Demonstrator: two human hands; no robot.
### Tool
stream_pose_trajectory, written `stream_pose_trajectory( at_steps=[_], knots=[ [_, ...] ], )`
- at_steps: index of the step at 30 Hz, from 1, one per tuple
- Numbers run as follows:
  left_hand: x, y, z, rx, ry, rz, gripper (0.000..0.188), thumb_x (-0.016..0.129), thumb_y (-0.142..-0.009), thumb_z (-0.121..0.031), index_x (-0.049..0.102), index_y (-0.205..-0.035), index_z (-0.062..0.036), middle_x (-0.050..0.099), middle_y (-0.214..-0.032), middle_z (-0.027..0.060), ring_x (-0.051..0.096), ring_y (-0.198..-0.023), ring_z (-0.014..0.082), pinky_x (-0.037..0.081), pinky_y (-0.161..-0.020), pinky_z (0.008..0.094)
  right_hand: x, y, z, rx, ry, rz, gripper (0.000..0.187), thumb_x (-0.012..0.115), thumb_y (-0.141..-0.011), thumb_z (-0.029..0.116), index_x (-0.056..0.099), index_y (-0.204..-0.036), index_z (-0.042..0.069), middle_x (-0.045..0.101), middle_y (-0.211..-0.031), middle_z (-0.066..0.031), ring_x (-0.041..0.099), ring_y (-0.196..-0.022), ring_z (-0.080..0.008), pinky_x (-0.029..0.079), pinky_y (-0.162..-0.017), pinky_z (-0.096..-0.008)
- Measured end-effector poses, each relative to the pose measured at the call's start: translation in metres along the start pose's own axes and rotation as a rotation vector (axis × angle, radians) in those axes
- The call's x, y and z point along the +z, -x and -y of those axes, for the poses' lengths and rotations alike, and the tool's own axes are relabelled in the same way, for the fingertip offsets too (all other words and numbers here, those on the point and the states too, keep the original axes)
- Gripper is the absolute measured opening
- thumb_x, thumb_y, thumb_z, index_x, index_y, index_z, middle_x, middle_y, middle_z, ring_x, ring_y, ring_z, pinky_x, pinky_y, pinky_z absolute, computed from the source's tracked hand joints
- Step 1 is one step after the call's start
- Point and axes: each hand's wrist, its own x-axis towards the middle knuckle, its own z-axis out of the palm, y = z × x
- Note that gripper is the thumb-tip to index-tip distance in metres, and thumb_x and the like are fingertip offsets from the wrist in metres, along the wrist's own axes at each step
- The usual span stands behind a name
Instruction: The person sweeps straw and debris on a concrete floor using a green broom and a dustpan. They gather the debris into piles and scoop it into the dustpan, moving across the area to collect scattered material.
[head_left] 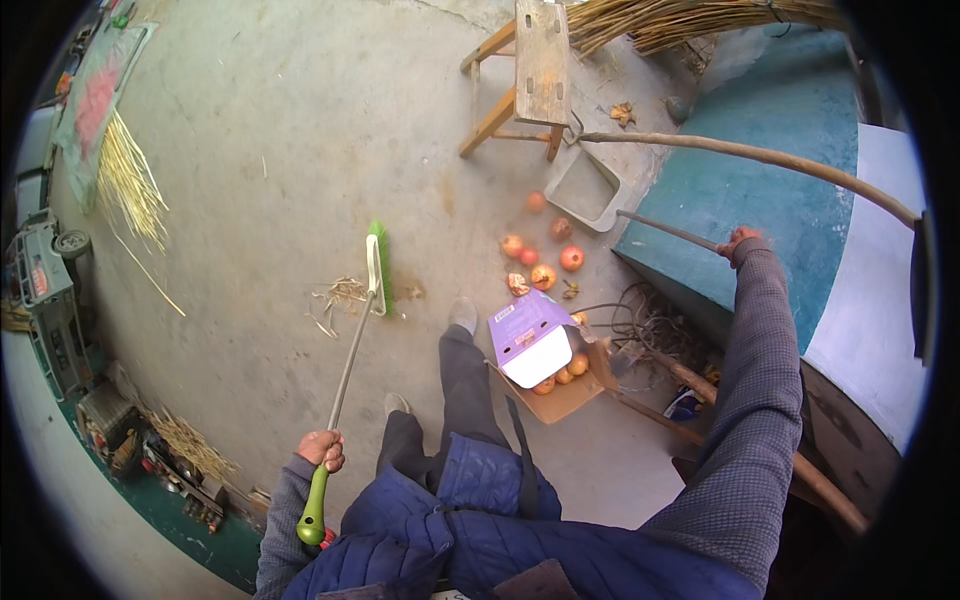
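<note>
My left hand is closed round the shaft of a broom, just above its green grip end. The green bristles rest on the concrete floor, right beside a small heap of dry straw scraps. My right arm stretches out to the right, and my right hand grips the thin handle of a grey dustpan. The dustpan lies on the floor near the stool. Several pomegranates are scattered between it and an open cardboard box with a purple flap and more pomegranates inside.
A wooden stool stands at the far side. A long wooden pole crosses by the teal wall. Bundled sticks lie at the far right. A grey vehicle and pale stalks are at the left.
</note>
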Motion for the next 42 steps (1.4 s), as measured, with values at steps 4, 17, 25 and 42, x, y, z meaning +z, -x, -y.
stream_pose_trajectory(
  at_steps=[4,17,25,42],
  knots=[
    [0.004,-0.005,0.004,-0.018,-0.032,0.006,0.013,0.04,-0.083,-0.011,0.044,-0.076,-0.0006,0.035,-0.044,0.0023,0.031,-0.031,0.013,0.025,-0.031,0.026,0.044,-0.022,0.014,-0.16,0.182,0.149,0.025,0.062,-0.074,0.029,0.062,-0.088,0.009,0.063,-0.084,-0.0111,0.06,-0.079,-0.0235,0.05,-0.067,-0.0355],
    [-0.004,-0.005,0.027,0.016,-0.094,0.038,0.014,0.041,-0.082,-0.013,0.044,-0.077,-0.001,0.034,-0.043,0.0023,0.032,-0.031,0.0134,0.023,-0.03,0.0267,0.173,0.02,-0.013,-0.192,-0.427,0.422,0.022,0.057,-0.076,0.023,0.058,-0.077,0.001,0.059,-0.067,-0.0122,0.058,-0.062,-0.0242,0.044,-0.056,-0.036],
    [-0.035,0.003,0.04,0.092,-0.156,0.108,0.014,0.042,-0.083,-0.014,0.045,-0.077,-0.0014,0.036,-0.044,0.0025,0.034,-0.031,0.0138,0.024,-0.03,0.0273,0.162,0.186,-0.075,-0.352,-0.738,0.379,0.027,0.05,-0.079,0.017,0.054,-0.057,0.003,0.046,-0.047,-0.0058,0.044,-0.039,-0.017,0.033,-0.038,-0.0321],
    [-0.302,0.046,0.118,0.384,-0.446,0.108,0.02,0.048,-0.081,-0.021,0.048,-0.075,-0.0016,0.044,-0.047,0.0037,0.041,-0.033,0.0134,0.034,-0.033,0.0264,0.307,0.638,0.063,-0.318,-1.428,0.727,0.01,0.047,-0.083,0.01,0.046,-0.074,0.005,0.042,-0.049,-0.0016,0.035,-0.036,-0.009,0.028,-0.031,-0.0222]
  ],
)
